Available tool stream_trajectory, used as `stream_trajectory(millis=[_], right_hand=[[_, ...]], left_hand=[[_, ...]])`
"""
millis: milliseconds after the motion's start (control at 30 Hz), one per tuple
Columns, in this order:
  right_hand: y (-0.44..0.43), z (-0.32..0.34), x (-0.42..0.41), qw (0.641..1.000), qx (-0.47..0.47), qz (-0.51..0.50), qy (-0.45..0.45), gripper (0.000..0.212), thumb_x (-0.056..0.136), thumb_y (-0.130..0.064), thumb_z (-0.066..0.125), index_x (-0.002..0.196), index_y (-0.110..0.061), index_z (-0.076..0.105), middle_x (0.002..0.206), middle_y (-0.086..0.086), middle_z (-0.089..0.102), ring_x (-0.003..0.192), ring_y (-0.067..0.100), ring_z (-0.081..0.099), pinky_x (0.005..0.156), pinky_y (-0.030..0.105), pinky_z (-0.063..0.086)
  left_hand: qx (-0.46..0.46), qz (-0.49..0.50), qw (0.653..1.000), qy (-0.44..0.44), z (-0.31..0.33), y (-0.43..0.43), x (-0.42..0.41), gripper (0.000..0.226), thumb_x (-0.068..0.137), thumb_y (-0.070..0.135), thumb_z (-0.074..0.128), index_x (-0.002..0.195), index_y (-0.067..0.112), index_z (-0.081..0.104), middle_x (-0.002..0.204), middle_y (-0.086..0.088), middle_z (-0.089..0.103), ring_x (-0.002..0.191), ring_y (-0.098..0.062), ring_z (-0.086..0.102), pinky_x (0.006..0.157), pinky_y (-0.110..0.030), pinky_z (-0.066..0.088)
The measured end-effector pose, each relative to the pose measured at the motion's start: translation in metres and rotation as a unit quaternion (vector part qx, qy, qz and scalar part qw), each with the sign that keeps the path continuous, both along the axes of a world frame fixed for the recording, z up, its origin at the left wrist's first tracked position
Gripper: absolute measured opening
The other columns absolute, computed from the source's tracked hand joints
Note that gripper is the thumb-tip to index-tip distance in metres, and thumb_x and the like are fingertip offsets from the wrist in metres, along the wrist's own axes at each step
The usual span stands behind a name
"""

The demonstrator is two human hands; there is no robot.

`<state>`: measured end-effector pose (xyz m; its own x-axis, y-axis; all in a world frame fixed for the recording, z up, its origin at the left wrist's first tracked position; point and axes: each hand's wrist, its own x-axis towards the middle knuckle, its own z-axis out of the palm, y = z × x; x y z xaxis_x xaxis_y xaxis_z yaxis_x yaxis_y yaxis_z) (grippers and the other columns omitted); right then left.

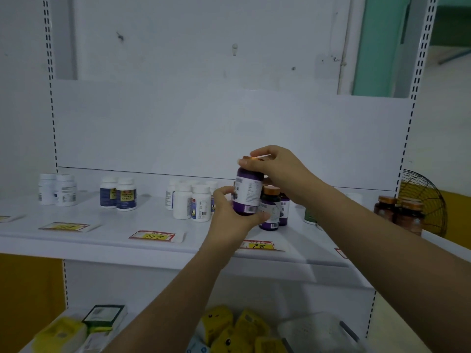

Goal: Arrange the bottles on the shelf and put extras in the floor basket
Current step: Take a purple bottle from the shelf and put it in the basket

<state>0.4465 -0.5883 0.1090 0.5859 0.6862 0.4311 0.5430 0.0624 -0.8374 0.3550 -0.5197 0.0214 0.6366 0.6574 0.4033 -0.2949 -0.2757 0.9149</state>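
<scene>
Setting the purple bottle (248,192) down well probably means lowering it upright, label forward, beside the matching bottles (271,212) standing just behind it on the shelf (102,240), since it hangs above the board with the left hand (229,215) curled round its base and the right hand (277,169) gripping its top.
</scene>
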Motion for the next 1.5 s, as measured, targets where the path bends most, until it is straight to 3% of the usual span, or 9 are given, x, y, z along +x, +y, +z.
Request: stream_trajectory(millis=[67, 133, 333, 500, 800, 1033, 1167, 1300, 1500], right_hand=[[-0.004, 0.002, 0.0, 0.999, -0.007, 0.039, -0.008, 0.042, 0.08, -0.029, 0.074, 0.117, -0.022, 0.055, 0.104, -0.004, 0.069, 0.089, 0.009, 0.067, 0.069, 0.024, 0.053], [-0.005, 0.002, 0.003, 0.997, -0.009, 0.081, 0.003, 0.041, 0.084, -0.021, 0.07, 0.122, -0.023, 0.053, 0.109, -0.003, 0.069, 0.097, 0.012, 0.066, 0.075, 0.025, 0.052], [-0.005, -0.003, 0.003, 0.988, -0.008, 0.143, 0.055, 0.05, 0.089, -0.022, 0.065, 0.134, -0.026, 0.044, 0.119, -0.004, 0.063, 0.106, 0.01, 0.061, 0.079, 0.029, 0.051], [-0.002, -0.01, 0.001, 0.995, -0.027, 0.096, 0.018, 0.043, 0.082, -0.03, 0.072, 0.119, -0.012, 0.058, 0.107, 0.002, 0.069, 0.097, 0.016, 0.067, 0.08, 0.027, 0.055], [0.025, -0.008, -0.02, 0.985, -0.014, 0.172, -0.018, 0.029, 0.089, -0.015, 0.063, 0.118, -0.015, 0.06, 0.112, 0.0, 0.067, 0.103, 0.012, 0.064, 0.082, 0.024, 0.054], [0.094, -0.014, -0.082, 0.97, -0.043, 0.216, -0.099, 0.04, 0.086, -0.03, 0.068, 0.123, -0.023, 0.053, 0.121, -0.004, 0.061, 0.106, 0.012, 0.061, 0.089, 0.03, 0.052], [0.142, -0.022, -0.137, 0.953, -0.041, 0.269, -0.133, 0.043, 0.083, -0.033, 0.07, 0.122, -0.029, 0.052, 0.122, -0.008, 0.06, 0.108, 0.01, 0.059, 0.088, 0.031, 0.053], [0.186, -0.037, -0.204, 0.943, -0.014, 0.293, -0.159, 0.038, 0.085, -0.033, 0.068, 0.119, -0.023, 0.052, 0.116, -0.005, 0.058, 0.103, 0.012, 0.057, 0.076, 0.02, 0.049], [0.25, -0.064, -0.299, 0.917, -0.044, 0.332, -0.218, 0.037, 0.092, -0.03, 0.059, 0.122, -0.013, 0.045, 0.111, 0.003, 0.052, 0.093, 0.016, 0.05, 0.06, 0.018, 0.038]], left_hand=[[-0.034, -0.071, 0.997, 0.024, -0.001, 0.004, -0.006, 0.064, 0.076, 0.01, 0.076, 0.122, 0.03, 0.036, 0.109, 0.008, 0.055, 0.097, -0.013, 0.059, 0.077, -0.023, 0.053], [-0.042, -0.096, 0.994, 0.028, -0.001, 0.008, -0.012, 0.058, 0.078, 0.007, 0.073, 0.125, 0.024, 0.043, 0.1, 0.013, 0.056, 0.09, -0.008, 0.06, 0.068, -0.019, 0.055], [0.039, 0.026, 0.999, 0.022, 0.001, 0.01, -0.012, 0.051, 0.071, 0.017, 0.081, 0.109, 0.024, 0.047, 0.089, 0.019, 0.052, 0.076, 0.004, 0.054, 0.057, -0.009, 0.043], [0.063, 0.091, 0.993, 0.036, 0.0, 0.009, -0.008, 0.055, 0.07, 0.016, 0.082, 0.103, 0.02, 0.038, 0.085, 0.014, 0.047, 0.075, -0.002, 0.051, 0.058, -0.011, 0.04], [0.087, 0.096, 0.99, 0.064, 0.004, 0.035, -0.042, 0.059, 0.078, 0.013, 0.074, 0.128, 0.019, 0.044, 0.122, 0.005, 0.054, 0.103, -0.011, 0.051, 0.087, -0.025, 0.042], [0.107, 0.223, 0.966, 0.08, -0.004, 0.078, -0.105, 0.052, 0.072, 0.02, 0.08, 0.112, 0.02, 0.048, 0.107, 0.007, 0.057, 0.092, -0.008, 0.054, 0.063, -0.009, 0.04], [0.148, 0.348, 0.914, 0.146, -0.016, 0.107, -0.162, 0.059, 0.072, 0.037, 0.079, 0.121, 0.019, 0.05, 0.112, 0.006, 0.061, 0.102, -0.013, 0.057, 0.084, -0.029, 0.051], [0.243, 0.457, 0.787, 0.335, -0.03, 0.142, -0.241, 0.077, 0.068, 0.069, 0.064, 0.129, 0.025, 0.045, 0.125, -0.001, 0.057, 0.119, -0.023, 0.049, 0.099, -0.044, 0.042], [0.24, 0.498, 0.65, 0.521, -0.06, 0.178, -0.356, 0.066, 0.086, 0.054, 0.054, 0.139, 0.02, 0.035, 0.146, -0.005, 0.036, 0.139, -0.029, 0.023, 0.115, -0.051, 0.015]])
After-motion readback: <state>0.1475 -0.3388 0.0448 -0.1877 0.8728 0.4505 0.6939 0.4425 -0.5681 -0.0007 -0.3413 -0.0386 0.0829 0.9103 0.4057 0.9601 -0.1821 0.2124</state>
